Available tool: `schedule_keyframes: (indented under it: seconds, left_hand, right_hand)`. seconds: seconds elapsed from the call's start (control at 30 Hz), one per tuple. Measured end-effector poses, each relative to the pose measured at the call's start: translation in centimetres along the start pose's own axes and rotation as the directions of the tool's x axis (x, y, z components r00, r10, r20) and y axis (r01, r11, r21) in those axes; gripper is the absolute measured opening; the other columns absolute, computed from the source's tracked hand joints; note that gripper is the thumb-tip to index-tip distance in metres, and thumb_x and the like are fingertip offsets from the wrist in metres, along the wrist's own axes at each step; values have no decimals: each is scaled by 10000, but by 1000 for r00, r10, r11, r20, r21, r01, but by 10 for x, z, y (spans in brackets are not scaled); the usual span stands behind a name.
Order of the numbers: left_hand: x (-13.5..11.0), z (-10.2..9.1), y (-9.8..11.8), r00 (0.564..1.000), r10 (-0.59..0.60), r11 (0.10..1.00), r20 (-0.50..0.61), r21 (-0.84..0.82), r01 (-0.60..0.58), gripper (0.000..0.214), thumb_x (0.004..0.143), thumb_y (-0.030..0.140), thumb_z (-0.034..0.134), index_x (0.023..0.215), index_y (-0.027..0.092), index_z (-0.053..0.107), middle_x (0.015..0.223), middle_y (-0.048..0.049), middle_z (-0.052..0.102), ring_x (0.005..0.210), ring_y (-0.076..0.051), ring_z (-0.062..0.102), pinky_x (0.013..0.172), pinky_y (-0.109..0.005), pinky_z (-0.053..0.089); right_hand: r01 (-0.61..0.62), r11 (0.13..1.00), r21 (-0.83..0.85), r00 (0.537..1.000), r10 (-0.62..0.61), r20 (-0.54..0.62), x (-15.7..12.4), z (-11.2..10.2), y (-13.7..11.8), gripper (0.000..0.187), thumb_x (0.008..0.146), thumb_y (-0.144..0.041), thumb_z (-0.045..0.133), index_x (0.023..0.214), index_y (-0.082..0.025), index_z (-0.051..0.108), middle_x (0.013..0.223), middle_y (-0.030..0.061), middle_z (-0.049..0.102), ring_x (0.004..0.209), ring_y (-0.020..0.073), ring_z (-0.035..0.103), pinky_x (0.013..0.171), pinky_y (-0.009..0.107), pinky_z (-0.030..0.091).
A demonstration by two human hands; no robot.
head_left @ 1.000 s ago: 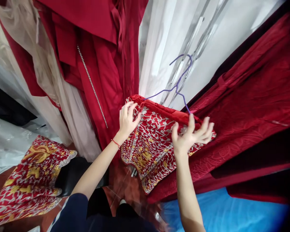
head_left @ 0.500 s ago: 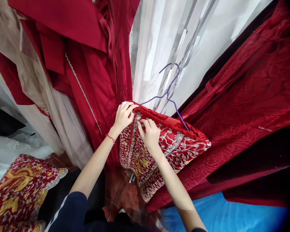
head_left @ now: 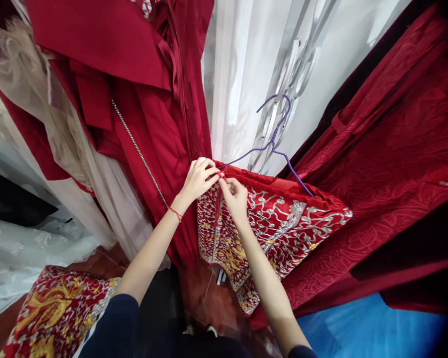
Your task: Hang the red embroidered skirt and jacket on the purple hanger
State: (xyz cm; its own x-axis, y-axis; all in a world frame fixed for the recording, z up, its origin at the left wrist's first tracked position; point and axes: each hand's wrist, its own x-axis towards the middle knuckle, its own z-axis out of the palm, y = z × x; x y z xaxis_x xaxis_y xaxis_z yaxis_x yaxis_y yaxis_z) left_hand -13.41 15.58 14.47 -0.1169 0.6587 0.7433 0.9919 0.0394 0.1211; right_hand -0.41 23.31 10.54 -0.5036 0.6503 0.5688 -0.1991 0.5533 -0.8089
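Observation:
A red skirt-like garment with silver and gold embroidery hangs tilted from a purple wire hanger. The hanger's ends go into the red waistband. My left hand is closed on the waistband at its left corner, near one hanger end. Right beside it, my right hand pinches at the same edge, fingertips meeting those of my left hand. A thin red cord hangs down from that spot over the embroidery. What exactly lies between the right fingertips is too small to make out.
Plain red gowns hang at the left, one with a beaded strip. Patterned red fabric fills the right. White curtain-like cloth is behind. Another embroidered red piece lies lower left; blue fabric lies lower right.
My right hand has come up to the waistband and closed its fingers beside my left hand. The view has shifted, so the garment and hanger appear farther right.

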Motion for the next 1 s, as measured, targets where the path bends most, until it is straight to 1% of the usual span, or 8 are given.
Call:
schedule_keyframes:
  seconds: [0.1, 0.17, 0.3, 0.5, 0.63, 0.8, 0.9, 1.0]
  left_hand:
    - [-3, -1, 1, 1000, 10, 998, -11, -57, -11, 133, 903, 279, 559, 924, 231, 682, 1028, -51, 641, 1022, -229, 531, 904, -395, 377]
    - [-5, -2, 0, 999, 33, 993, 11, -117, -31, 90, 869, 246, 590, 920, 233, 662, 1055, -41, 643, 1051, -225, 540, 932, -395, 375]
    - [-6, -8, -3, 993, 106, 968, 60, -233, -90, 70, 809, 201, 618, 872, 230, 609, 1054, -25, 643, 1081, -215, 553, 989, -390, 368]
    - [-7, -14, -7, 983, 155, 970, 95, -204, -133, 99, 791, 286, 660, 814, 224, 587, 1062, -35, 641, 1094, -229, 548, 970, -387, 379]
    - [-7, -7, -5, 998, 68, 982, 19, -181, -63, 212, 854, 289, 595, 669, 205, 536, 989, -34, 654, 1001, -204, 575, 928, -375, 387]
    - [-4, 7, 1, 997, -35, 957, -69, -291, 14, 392, 875, 426, 583, 575, 190, 493, 946, -38, 673, 949, -199, 589, 929, -378, 380]
    - [0, 14, -1, 970, -219, 822, -105, -555, 126, 510, 928, 574, 419, 594, 202, 519, 735, -30, 628, 832, -191, 597, 872, -371, 418]
    - [3, 13, -4, 916, -399, 547, -39, -812, 204, 668, 939, 671, 214, 507, 210, 432, 572, -23, 522, 755, -187, 595, 823, -362, 452]
  right_hand:
    - [36, 979, -201, 989, -64, -135, -5, -2, -11, 395, 950, -481, 413, 789, -178, 608, 675, 5, 536, 583, 119, 454, 559, 245, 361]
    - [78, 896, -438, 970, -170, -175, -7, -5, -19, 338, 945, -422, 430, 902, -173, 655, 803, 49, 581, 643, 137, 497, 571, 253, 358]
    - [221, 728, -649, 968, -242, 59, -1, -13, -27, 275, 893, -310, 481, 1071, -216, 668, 943, 64, 568, 677, 143, 513, 545, 248, 337]
    - [311, 865, -393, 950, -286, 122, 14, -33, -22, 84, 798, -229, 543, 821, -184, 610, 861, 40, 457, 814, 182, 487, 734, 309, 464]
    - [395, 786, -476, 919, -339, 203, 14, -39, -26, 26, 754, -186, 556, 772, -202, 546, 873, 37, 407, 920, 223, 440, 885, 402, 428]
    - [421, 766, -486, 905, -389, 172, 11, -35, -22, 166, 817, -250, 574, 688, -212, 476, 868, 49, 417, 898, 226, 428, 832, 390, 429]
    - [346, 891, -295, 928, -371, -32, 13, -40, -10, 344, 900, -353, 520, 605, -214, 410, 786, 35, 447, 780, 187, 471, 752, 349, 447]
    - [232, 968, 99, 961, -212, -179, 15, -56, 2, 458, 946, -509, 407, 591, -220, 420, 714, 15, 478, 625, 145, 508, 621, 307, 461]
